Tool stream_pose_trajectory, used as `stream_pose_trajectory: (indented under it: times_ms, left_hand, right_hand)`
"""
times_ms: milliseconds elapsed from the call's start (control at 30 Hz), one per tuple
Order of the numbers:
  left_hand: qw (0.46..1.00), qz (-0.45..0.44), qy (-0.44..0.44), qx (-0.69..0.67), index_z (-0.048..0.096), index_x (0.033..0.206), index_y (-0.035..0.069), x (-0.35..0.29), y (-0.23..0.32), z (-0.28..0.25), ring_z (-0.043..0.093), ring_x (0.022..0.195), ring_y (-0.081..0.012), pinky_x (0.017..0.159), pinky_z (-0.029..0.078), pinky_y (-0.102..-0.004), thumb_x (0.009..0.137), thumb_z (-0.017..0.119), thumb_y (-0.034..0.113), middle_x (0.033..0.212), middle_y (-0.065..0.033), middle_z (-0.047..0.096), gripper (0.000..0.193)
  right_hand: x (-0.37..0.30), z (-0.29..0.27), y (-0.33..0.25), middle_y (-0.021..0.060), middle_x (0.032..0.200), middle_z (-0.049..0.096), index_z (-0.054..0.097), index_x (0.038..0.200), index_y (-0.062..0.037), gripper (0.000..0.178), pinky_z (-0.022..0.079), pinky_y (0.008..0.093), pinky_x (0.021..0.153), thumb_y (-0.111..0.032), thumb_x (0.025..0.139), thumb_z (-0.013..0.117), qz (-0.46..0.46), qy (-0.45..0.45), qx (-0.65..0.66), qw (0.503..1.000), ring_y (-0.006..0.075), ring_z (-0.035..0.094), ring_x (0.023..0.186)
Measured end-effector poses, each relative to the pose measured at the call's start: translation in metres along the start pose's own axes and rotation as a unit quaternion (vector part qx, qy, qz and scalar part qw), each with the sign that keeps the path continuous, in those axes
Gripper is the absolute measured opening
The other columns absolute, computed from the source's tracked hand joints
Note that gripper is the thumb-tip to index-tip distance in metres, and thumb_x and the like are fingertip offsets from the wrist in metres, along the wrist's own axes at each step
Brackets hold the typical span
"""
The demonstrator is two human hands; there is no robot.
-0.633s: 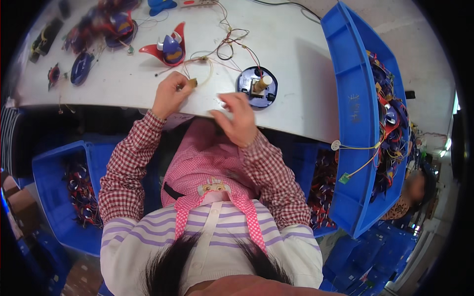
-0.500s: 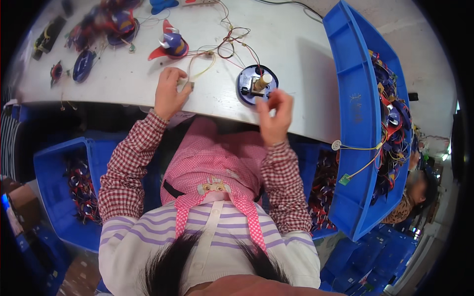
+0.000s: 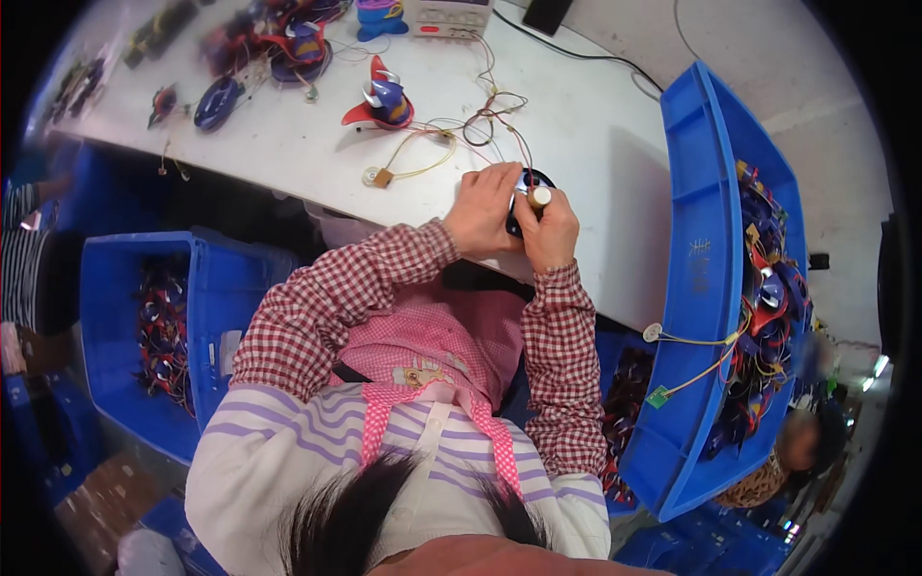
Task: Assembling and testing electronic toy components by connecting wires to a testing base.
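Note:
A round dark-blue base (image 3: 545, 180) lies near the table's front edge, mostly covered by my hands. From it rises a short cylinder with a cream top (image 3: 540, 197). My left hand (image 3: 485, 213) is closed along the base's left side. On its right side my right hand (image 3: 552, 232) grips it, thumb beside the cylinder; the fingertips are partly hidden. Thin red and dark wires (image 3: 526, 154) run from the base up the table. To the left lie a small disc on yellow wires (image 3: 372, 177) and a red and purple horned figure part (image 3: 387, 104).
A blue bin (image 3: 684, 288) full of wired parts stands at the table's right. Another blue bin (image 3: 197, 336) is low on the left. More figure parts (image 3: 298, 53) sit at the back left, near a white box with leads (image 3: 451, 21). Another person (image 3: 797, 442) is at far right.
My left hand has moved right from the yellow wires to the base, leaving the disc on the table. My right hand has closed on the base. The view has shifted slightly.

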State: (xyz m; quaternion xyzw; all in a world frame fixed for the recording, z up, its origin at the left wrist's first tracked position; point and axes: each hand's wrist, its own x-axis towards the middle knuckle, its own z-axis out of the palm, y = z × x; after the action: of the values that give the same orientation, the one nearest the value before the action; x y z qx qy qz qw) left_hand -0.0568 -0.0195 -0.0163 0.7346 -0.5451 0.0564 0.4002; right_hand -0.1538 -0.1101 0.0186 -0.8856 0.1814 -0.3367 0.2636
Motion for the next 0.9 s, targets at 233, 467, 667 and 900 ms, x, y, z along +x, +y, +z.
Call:
stream_pose_trajectory:
  times_ms: [233,467,667,900]
  left_hand:
    - [1.0,-0.009,-0.016,0.024,0.033,0.131,-0.005,0.001,-0.01,0.007,0.044,0.114,-0.033,0.099,0.027,-0.0415,0.055,0.076,0.047,0.127,-0.0206,0.043,0.102]
    - [0.997,0.014,0.08,0.012,0.059,0.108,0.006,-0.02,-0.018,-0.056,0.043,0.111,-0.0317,0.096,0.032,-0.0416,0.064,0.076,0.051,0.12,-0.0172,0.047,0.065]
    - [0.947,-0.228,0.026,0.226,0.06,0.103,-0.003,-0.021,-0.091,-0.121,0.043,0.112,-0.0333,0.097,0.032,-0.0417,0.07,0.07,0.057,0.117,-0.0199,0.049,0.069]
    - [0.923,-0.328,0.087,0.18,0.051,0.118,-0.008,0.011,-0.141,-0.116,0.043,0.115,-0.0342,0.099,0.03,-0.0429,0.067,0.068,0.063,0.118,-0.0221,0.05,0.089]
  right_hand:
    - [-0.016,-0.006,-0.015,0.0092,0.084,0.06,0.061,0.092,-0.0018,0.021,0.049,0.0301,0.063,-0.003,0.073,0.07,-0.091,0.08,0.01,0.993,0.0232,0.057,0.069]
    - [0.034,-0.043,0.049,0.0089,0.075,0.066,0.064,0.094,0.0022,0.024,0.051,0.0267,0.062,-0.018,0.082,0.069,0.088,0.146,-0.03,0.985,0.0168,0.06,0.064]
    - [0.03,-0.036,0.073,0.0091,0.075,0.066,0.063,0.096,0.0042,0.032,0.049,0.0272,0.065,-0.023,0.081,0.07,0.176,0.1,-0.067,0.977,0.0185,0.058,0.067]
    - [0.039,0.014,-0.042,0.0094,0.092,0.054,0.061,0.105,0.0006,0.026,0.042,0.0305,0.067,-0.009,0.081,0.063,-0.097,0.033,-0.015,0.995,0.0197,0.049,0.068]
